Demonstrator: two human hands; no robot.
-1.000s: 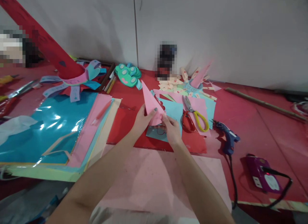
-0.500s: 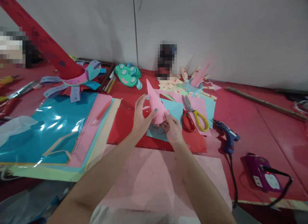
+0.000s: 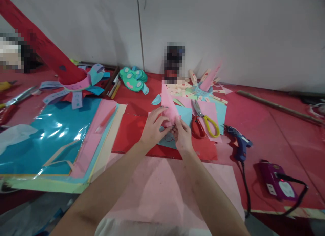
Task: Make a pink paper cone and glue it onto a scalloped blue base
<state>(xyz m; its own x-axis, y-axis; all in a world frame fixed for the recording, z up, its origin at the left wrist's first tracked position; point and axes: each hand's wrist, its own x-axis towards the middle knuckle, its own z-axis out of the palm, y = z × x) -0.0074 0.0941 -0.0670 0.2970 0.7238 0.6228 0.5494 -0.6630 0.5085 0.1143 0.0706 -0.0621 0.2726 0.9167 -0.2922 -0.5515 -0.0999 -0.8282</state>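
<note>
Head view, frame centre: pink cone, pinched at lower rim by right hand; left hand curled against left side, closure not discernible; close right, scissors, then glue gun; purple adapter lower right; red tabletop between adapter and stick; table edge along lower right.

arms reach forward, hands close together, right fingertips seemingly pinched, left fingers curved.
</note>
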